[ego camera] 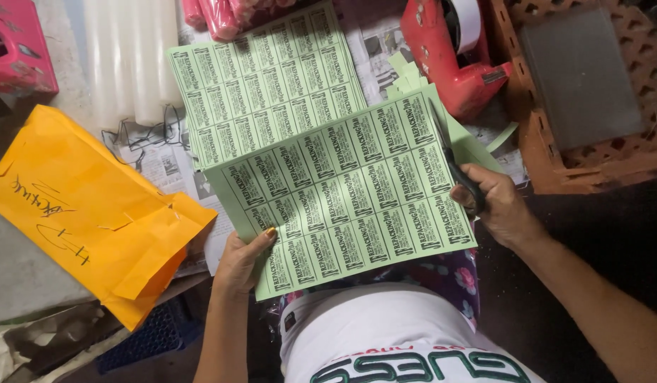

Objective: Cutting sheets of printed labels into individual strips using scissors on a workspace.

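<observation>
Held between both hands — left hand (240, 262) pinching the green label sheet (342, 195), right hand (495, 206) gripping scissors (452, 159) at its far right edge, blades pointing away.

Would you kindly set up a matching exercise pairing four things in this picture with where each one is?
Things:
1. scissors
2. orange envelope
3. red tape dispenser
4. held green label sheet

Places:
A. top, right of centre, on the newspaper
B. in the right hand
C. lying at the left
D. gripped at its lower left edge by the left hand

Pairs: 1-B, 2-C, 3-A, 4-D
</observation>
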